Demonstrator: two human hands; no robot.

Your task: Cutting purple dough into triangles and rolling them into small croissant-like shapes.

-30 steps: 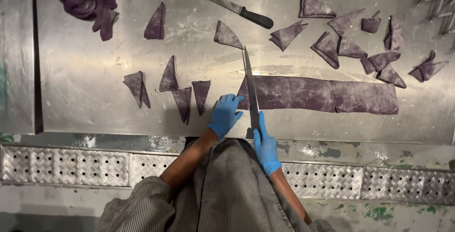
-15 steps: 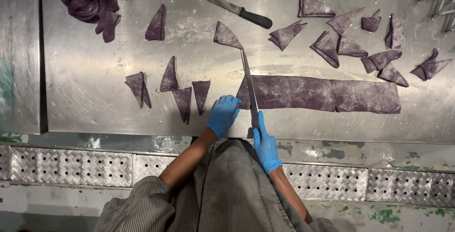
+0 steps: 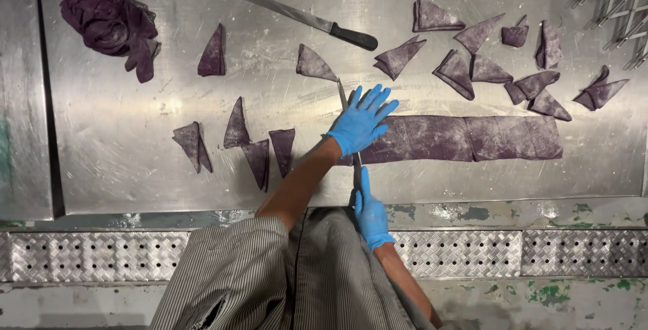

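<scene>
- Pressing flat, fingers spread, the gloved left hand rests on the left end of the long purple dough strip lying across the steel table.
- The right hand, gloved, is closed around the handle of a long knife; the blade runs up beside the left hand.
- Cut dough triangles lie left of the strip.
- A second knife lies apart, farther up the table.
</scene>
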